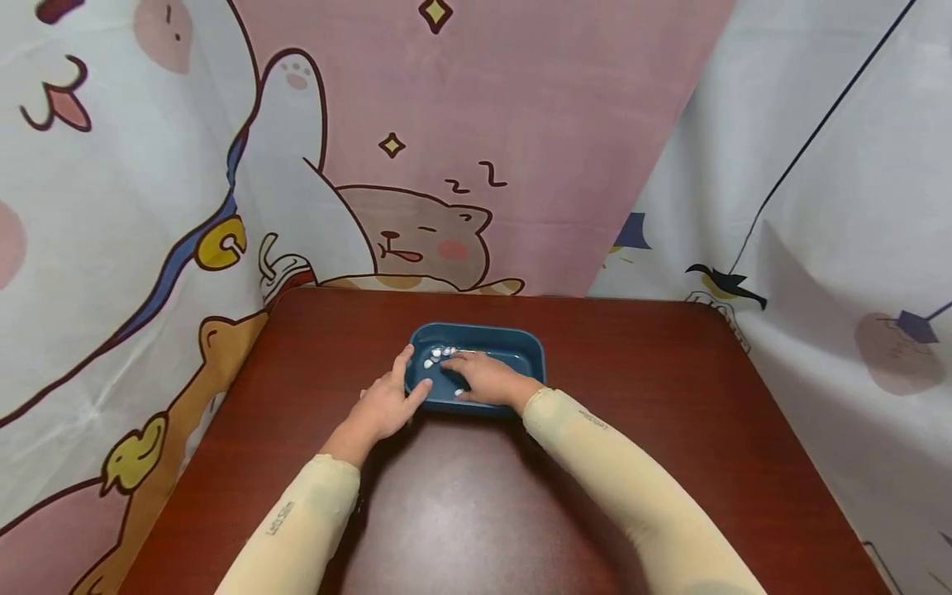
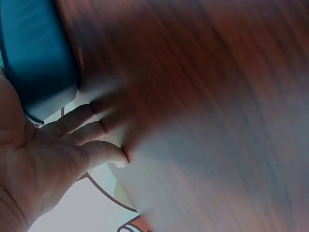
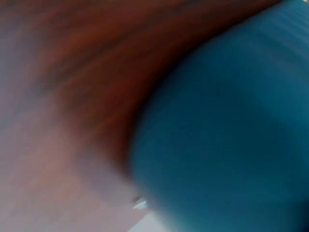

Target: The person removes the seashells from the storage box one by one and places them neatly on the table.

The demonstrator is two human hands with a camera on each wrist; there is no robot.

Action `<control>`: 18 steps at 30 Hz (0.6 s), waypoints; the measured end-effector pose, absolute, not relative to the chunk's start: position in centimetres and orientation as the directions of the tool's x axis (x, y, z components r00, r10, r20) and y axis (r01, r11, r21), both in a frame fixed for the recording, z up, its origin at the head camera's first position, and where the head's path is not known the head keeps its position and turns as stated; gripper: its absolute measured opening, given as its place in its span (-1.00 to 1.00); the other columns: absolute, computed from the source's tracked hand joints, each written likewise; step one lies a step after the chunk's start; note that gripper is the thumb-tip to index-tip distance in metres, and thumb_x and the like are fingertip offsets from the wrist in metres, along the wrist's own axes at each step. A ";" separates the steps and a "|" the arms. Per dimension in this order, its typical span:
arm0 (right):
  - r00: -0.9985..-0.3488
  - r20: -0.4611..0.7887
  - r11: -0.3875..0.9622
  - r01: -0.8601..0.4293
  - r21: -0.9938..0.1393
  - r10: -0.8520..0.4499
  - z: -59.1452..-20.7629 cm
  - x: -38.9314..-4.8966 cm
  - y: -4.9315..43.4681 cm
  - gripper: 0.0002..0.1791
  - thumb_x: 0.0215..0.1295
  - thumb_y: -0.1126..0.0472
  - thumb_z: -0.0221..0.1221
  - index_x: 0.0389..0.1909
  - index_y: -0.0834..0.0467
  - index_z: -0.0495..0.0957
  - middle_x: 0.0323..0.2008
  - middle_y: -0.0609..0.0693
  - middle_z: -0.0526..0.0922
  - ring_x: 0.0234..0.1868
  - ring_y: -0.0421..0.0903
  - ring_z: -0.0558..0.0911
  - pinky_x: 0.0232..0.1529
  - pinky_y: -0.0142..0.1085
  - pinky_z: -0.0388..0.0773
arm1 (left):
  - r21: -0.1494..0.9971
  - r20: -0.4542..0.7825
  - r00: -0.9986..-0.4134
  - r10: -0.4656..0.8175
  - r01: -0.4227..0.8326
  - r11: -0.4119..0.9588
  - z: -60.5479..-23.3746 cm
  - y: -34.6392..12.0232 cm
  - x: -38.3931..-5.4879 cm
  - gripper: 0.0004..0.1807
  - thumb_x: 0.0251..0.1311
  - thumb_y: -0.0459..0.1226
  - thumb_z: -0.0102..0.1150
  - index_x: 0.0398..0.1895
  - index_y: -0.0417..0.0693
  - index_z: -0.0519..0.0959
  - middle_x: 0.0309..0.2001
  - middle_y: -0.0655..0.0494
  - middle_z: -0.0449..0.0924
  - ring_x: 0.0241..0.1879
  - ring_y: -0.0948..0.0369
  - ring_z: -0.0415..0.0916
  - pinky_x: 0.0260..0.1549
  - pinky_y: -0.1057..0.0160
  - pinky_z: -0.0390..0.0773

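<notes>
Jerking your right grip (image 1: 487, 380), closure unclear, could spill white pieces (image 1: 436, 353) from the blue tray (image 1: 485, 333) your splayed left grip (image 1: 384, 405) touches.

Table (image 1: 461, 496): dark red wood, streaky grain, pale shine on its near half.
Pink panel (image 1: 550, 149): hangs behind table's far edge as I look.
White cloth (image 1: 840, 207): printed, off table's right side; more to its left.
Sleeping animal print (image 1: 427, 235): tan, pink cheek, just above table's far edge, Z marks (image 1: 492, 175) over it.
Star prints (image 1: 435, 12): two, yellow, higher above that table edge.
Bell print (image 1: 211, 246): yellow, on blue band (image 1: 174, 263), left of table.
Duck print (image 1: 136, 453): yellowish, beside table's left edge.
Bird print (image 1: 725, 283): dark, by table's far right corner.
</notes>
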State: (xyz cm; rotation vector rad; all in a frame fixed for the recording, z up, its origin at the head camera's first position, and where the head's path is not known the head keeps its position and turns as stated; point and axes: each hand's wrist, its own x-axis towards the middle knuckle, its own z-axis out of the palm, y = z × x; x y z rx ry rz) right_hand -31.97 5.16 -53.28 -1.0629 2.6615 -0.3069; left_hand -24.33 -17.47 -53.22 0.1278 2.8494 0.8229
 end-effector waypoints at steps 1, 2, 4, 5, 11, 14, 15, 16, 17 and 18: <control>-0.681 -0.162 0.693 -0.654 -0.303 -0.714 -53.3 -32.1 4.6 -0.23 0.47 0.02 0.37 0.61 0.05 0.35 0.62 0.10 0.36 0.66 0.11 0.32 0.63 0.03 0.29 | 0.534 -0.141 -0.982 0.129 0.034 0.845 -53.3 -17.5 -24.3 -0.07 0.58 0.27 -0.12 0.78 0.20 -0.23 0.56 -0.34 0.36 0.50 -0.31 0.40 0.44 -0.61 0.13; -0.664 -0.157 0.673 -0.666 -0.322 -0.731 -53.3 -32.1 4.0 -0.23 0.46 0.06 0.38 0.61 0.07 0.35 0.61 0.10 0.37 0.66 0.08 0.32 0.63 0.01 0.29 | 0.536 -0.138 -0.982 0.130 0.037 0.843 -53.3 -17.5 -24.3 -0.08 0.58 0.27 -0.12 0.78 0.19 -0.23 0.55 -0.35 0.36 0.50 -0.31 0.40 0.43 -0.62 0.12; -0.629 -0.142 0.635 -0.696 -0.336 -0.764 -53.3 -32.2 3.0 -0.27 0.45 0.12 0.39 0.58 0.10 0.39 0.59 0.09 0.42 0.65 0.06 0.34 0.62 -0.03 0.31 | 0.537 -0.134 -0.982 0.135 0.043 0.842 -53.4 -17.4 -24.3 -0.08 0.58 0.28 -0.15 0.78 0.20 -0.23 0.54 -0.35 0.37 0.50 -0.30 0.40 0.42 -0.63 0.11; -0.613 -0.129 0.616 -0.712 -0.337 -0.780 -53.4 -32.2 2.6 -0.30 0.44 0.15 0.39 0.55 0.12 0.43 0.56 0.10 0.46 0.63 0.05 0.38 0.61 -0.04 0.33 | 0.541 -0.130 -0.982 0.138 0.046 0.840 -53.5 -17.3 -24.3 -0.08 0.58 0.28 -0.15 0.78 0.20 -0.22 0.53 -0.35 0.38 0.49 -0.30 0.41 0.42 -0.64 0.11; -0.569 -0.014 0.553 -0.792 -0.257 -0.822 -53.7 -32.6 0.2 -0.71 0.49 0.22 0.33 0.16 0.11 0.76 0.20 0.04 0.75 0.34 -0.01 0.65 0.41 -0.11 0.56 | 0.529 -0.117 -0.985 0.126 0.046 0.848 -53.6 -17.1 -24.6 -0.07 0.58 0.33 -0.20 0.78 0.19 -0.21 0.52 -0.33 0.40 0.48 -0.29 0.43 0.41 -0.65 0.13; -0.610 -0.016 0.598 -0.769 -0.226 -0.792 -53.7 -32.6 -0.8 -0.81 0.51 0.22 0.29 -0.01 0.00 0.83 0.03 -0.06 0.81 0.15 -0.09 0.72 0.28 -0.18 0.63 | 0.522 -0.112 -0.986 0.120 0.045 0.852 -53.6 -17.2 -24.5 -0.05 0.55 0.40 -0.30 0.79 0.21 -0.23 0.52 -0.35 0.39 0.48 -0.31 0.41 0.39 -0.66 0.13; -0.622 -0.023 0.611 -0.761 -0.218 -0.783 -53.6 -32.5 -1.0 -0.82 0.50 0.24 0.29 -0.07 -0.01 0.84 -0.03 -0.08 0.82 0.09 -0.10 0.73 0.22 -0.19 0.65 | 0.521 -0.108 -0.987 0.120 0.047 0.852 -53.6 -17.2 -24.5 -0.04 0.54 0.42 -0.32 0.78 0.20 -0.22 0.51 -0.36 0.40 0.47 -0.33 0.41 0.38 -0.67 0.14; -0.628 -0.031 0.619 -0.755 -0.217 -0.777 -53.6 -32.4 -1.2 -0.82 0.49 0.25 0.28 -0.13 -0.03 0.85 -0.08 -0.09 0.82 0.03 -0.11 0.74 0.17 -0.19 0.67 | 0.521 -0.107 -0.987 0.120 0.047 0.852 -53.7 -17.2 -24.5 -0.03 0.52 0.44 -0.35 0.78 0.22 -0.22 0.51 -0.37 0.40 0.47 -0.34 0.41 0.38 -0.67 0.13; -0.634 -0.038 0.625 -0.749 -0.221 -0.772 -53.5 -32.3 -1.3 -0.82 0.49 0.26 0.28 -0.15 -0.03 0.85 -0.10 -0.10 0.83 0.01 -0.12 0.74 0.16 -0.20 0.67 | 0.522 -0.105 -0.987 0.119 0.047 0.851 -53.6 -17.2 -24.4 -0.02 0.51 0.46 -0.37 0.78 0.22 -0.22 0.50 -0.38 0.40 0.47 -0.35 0.40 0.37 -0.67 0.13; -0.633 -0.038 0.624 -0.749 -0.223 -0.773 -53.6 -32.3 -1.3 -0.82 0.49 0.26 0.28 -0.18 -0.02 0.85 -0.13 -0.10 0.83 -0.01 -0.13 0.74 0.14 -0.21 0.67 | 0.522 -0.104 -0.988 0.118 0.047 0.852 -53.7 -17.3 -24.4 -0.02 0.50 0.47 -0.38 0.78 0.22 -0.21 0.50 -0.38 0.40 0.47 -0.36 0.40 0.37 -0.67 0.13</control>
